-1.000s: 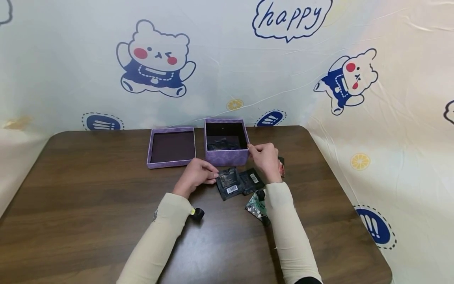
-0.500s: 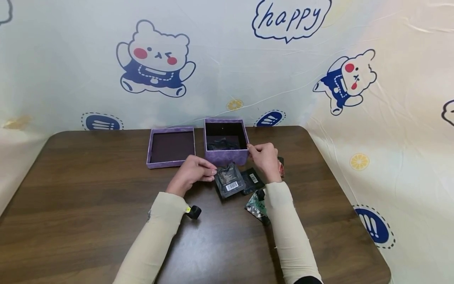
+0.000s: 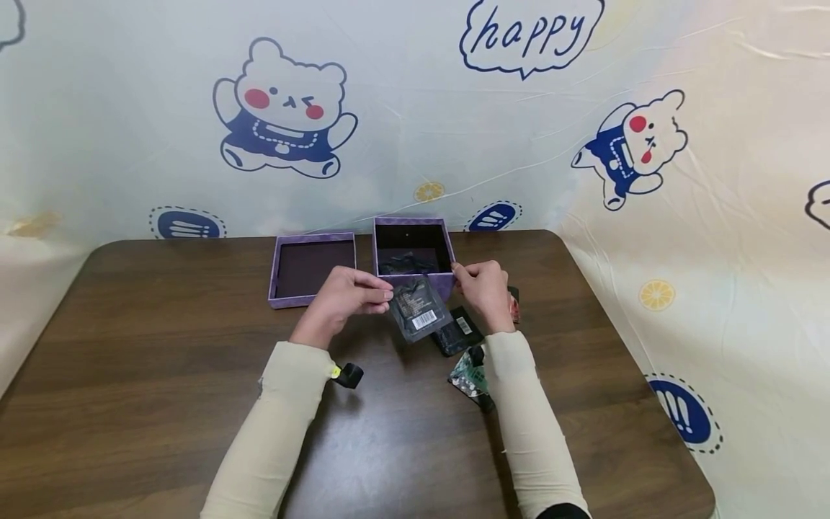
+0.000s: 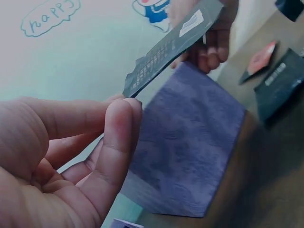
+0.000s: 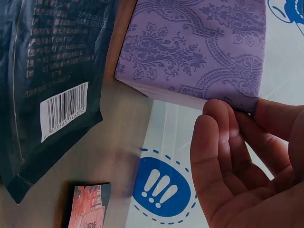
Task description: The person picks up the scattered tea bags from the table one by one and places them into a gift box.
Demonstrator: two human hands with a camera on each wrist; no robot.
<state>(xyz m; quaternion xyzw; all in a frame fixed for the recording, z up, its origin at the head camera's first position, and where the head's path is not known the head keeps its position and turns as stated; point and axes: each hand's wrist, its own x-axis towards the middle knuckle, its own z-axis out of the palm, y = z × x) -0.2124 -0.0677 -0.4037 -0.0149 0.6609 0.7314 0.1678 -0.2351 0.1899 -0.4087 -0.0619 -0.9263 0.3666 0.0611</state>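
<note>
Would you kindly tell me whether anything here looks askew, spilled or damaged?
Nothing looks spilled or plainly damaged. Slightly untidy: on the table, the green packet and a black packet lie askew, at an angle to the purple box.

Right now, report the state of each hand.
Left hand: closed, pinching a black packet by its edge.
Right hand: closed, holding the purple box at a corner.
</note>
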